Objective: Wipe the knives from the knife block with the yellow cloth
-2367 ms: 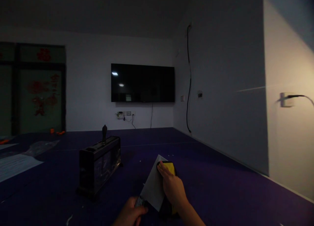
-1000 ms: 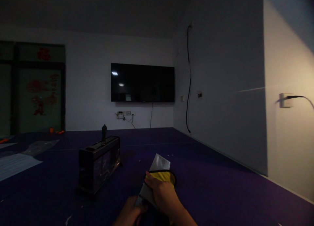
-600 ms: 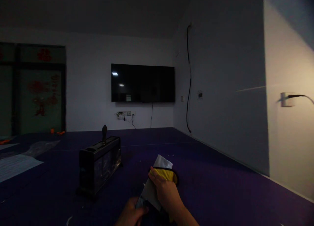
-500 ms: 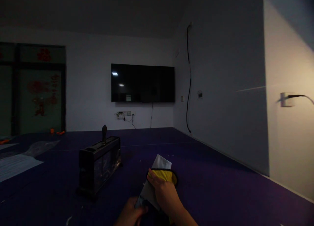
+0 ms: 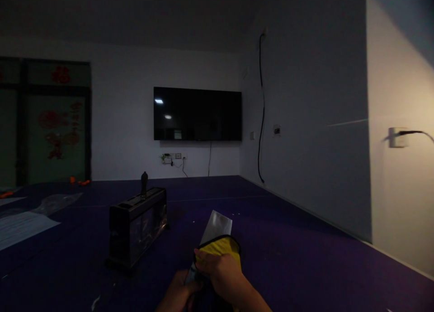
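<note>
A wide, shiny blade of a kitchen knife (image 5: 216, 226) slants up and away from me, low in the middle of the head view. Its near end, with the handle hidden, is in my left hand (image 5: 179, 289), whose fingers are wrapped round it. My right hand (image 5: 225, 276) presses a yellow cloth with a dark border (image 5: 222, 246) against the blade, fingers closed over the cloth. To the left stands a dark knife block (image 5: 135, 226), apart from both hands. One black knife handle (image 5: 144, 184) sticks up from its top.
Everything rests on a dark purple surface (image 5: 298, 257). Printed paper (image 5: 25, 228) and clear plastic (image 5: 57, 203) lie at the left, with small orange things (image 5: 83, 182) behind. A wall borders the right side; a television (image 5: 197, 114) hangs at the back.
The cloth and my right hand have slid down the blade towards my left hand, baring more of its far end. The blade's tip has shifted slightly left.
</note>
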Demonstrator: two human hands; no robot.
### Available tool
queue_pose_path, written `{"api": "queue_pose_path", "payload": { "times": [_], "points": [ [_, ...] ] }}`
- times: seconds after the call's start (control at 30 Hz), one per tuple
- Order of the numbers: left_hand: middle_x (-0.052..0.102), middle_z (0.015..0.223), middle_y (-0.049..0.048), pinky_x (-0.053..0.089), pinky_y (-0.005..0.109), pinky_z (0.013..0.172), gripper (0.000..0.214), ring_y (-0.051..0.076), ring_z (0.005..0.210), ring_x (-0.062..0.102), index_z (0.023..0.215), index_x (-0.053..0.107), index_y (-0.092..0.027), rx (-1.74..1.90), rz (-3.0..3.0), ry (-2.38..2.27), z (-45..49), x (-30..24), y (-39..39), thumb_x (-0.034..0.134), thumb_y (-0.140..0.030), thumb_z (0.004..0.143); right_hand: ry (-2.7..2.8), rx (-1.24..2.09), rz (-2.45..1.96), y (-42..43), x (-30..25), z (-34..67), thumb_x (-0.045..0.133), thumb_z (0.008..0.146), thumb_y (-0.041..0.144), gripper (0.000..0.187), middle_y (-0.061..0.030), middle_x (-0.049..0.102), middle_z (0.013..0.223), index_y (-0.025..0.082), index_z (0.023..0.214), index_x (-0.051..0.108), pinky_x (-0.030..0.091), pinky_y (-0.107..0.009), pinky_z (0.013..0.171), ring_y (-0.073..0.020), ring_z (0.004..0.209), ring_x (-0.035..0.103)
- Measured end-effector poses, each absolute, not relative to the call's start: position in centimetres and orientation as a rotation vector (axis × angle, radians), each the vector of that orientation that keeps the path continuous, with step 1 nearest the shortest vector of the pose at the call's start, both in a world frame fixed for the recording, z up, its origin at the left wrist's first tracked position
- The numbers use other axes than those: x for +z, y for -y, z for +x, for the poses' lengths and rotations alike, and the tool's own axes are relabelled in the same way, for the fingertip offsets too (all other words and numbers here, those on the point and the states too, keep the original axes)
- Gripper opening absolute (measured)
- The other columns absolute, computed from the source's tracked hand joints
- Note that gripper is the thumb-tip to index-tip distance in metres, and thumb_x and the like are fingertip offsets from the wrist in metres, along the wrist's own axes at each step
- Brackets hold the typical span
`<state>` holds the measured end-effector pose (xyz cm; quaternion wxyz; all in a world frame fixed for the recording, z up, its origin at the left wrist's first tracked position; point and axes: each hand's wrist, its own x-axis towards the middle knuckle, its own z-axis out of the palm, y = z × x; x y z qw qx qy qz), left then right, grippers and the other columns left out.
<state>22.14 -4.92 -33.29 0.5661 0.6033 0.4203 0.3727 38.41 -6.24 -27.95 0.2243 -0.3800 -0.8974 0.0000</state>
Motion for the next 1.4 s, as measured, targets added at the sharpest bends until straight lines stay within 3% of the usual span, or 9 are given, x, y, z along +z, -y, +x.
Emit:
{"api": "queue_pose_path", "payload": {
  "times": [0.2, 0.4, 0.6, 0.8, 1.1, 1.4],
  "points": [
    [0.042, 0.037, -0.0066, 0.019, 0.019, 0.037, 0.035, 0.006, 0.032, 0.035, 0.061, 0.051, -0.016, 0.854, 1.437, -0.956, 22.0, -33.1, 4.8, 0.061, -0.05, 0.058, 2.473, -0.003, -1.034, 6.2, -28.2, 38.2, 0.039, 0.075, 0.01, 0.048, 0.0025, 0.043, 0.134, 0.028, 0.115, 0.058, 0.042, -0.021, 0.089, -0.0124, 0.105, 0.056],
    [0.037, 0.035, -0.0085, 0.015, 0.019, 0.037, 0.027, 0.005, 0.03, 0.029, 0.058, 0.05, -0.016, 0.893, 1.429, -1.069, 22.7, -33.5, 4.7, 0.06, -0.042, 0.058, 2.36, -0.123, -1.295, 5.2, -28.4, 38.5, 0.039, 0.077, 0.01, 0.049, 0.0034, 0.039, 0.136, 0.031, 0.121, 0.052, 0.043, -0.024, 0.089, -0.0146, 0.102, 0.058],
    [0.038, 0.037, -0.0087, 0.019, 0.019, 0.037, 0.026, 0.005, 0.032, 0.031, 0.067, 0.054, -0.015, 0.858, 1.517, -1.138, 22.8, -33.5, 4.8, 0.059, -0.04, 0.062, 2.186, -0.219, -1.6, 5.1, -27.2, 39.5, 0.032, 0.077, 0.006, 0.057, 0.0023, 0.029, 0.141, 0.031, 0.127, 0.046, 0.049, -0.026, 0.077, -0.0156, 0.091, 0.063],
    [0.042, 0.043, -0.0085, 0.021, 0.018, 0.039, 0.034, 0.005, 0.035, 0.033, 0.075, 0.055, -0.014, 0.848, 1.626, -1.065, 22.4, -33.7, 5.1, 0.061, -0.045, 0.063, 1.989, -0.331, -1.733, 4.7, -27.0, 40.6, 0.028, 0.08, 0.005, 0.057, 0.0023, 0.029, 0.142, 0.03, 0.129, 0.042, 0.051, -0.022, 0.069, -0.0126, 0.086, 0.064],
    [0.044, 0.046, -0.01, 0.025, 0.018, 0.042, 0.019, 0.005, 0.037, 0.036, 0.083, 0.051, -0.014, 0.868, 1.562, -1.191, 22.8, -33.1, 5.8, 0.057, -0.022, 0.067, 1.849, -0.365, -1.771, 3.7, -27.4, 41.8, 0.028, 0.077, 0.002, 0.065, 0.0015, 0.028, 0.143, 0.03, 0.136, 0.026, 0.053, -0.02, 0.061, -0.0127, 0.091, 0.063],
    [0.046, 0.05, -0.0094, 0.027, 0.018, 0.042, 0.018, 0.005, 0.038, 0.038, 0.084, 0.048, -0.014, 0.822, 1.501, -1.314, 22.9, -32.9, 5.3, 0.055, -0.014, 0.067, 1.848, -0.39, -1.797, 3.4, -27.6, 41.9, 0.028, 0.078, 0.002, 0.064, 0.0019, 0.03, 0.142, 0.031, 0.136, 0.027, 0.052, -0.019, 0.06, -0.0128, 0.093, 0.062]
  ]
}}
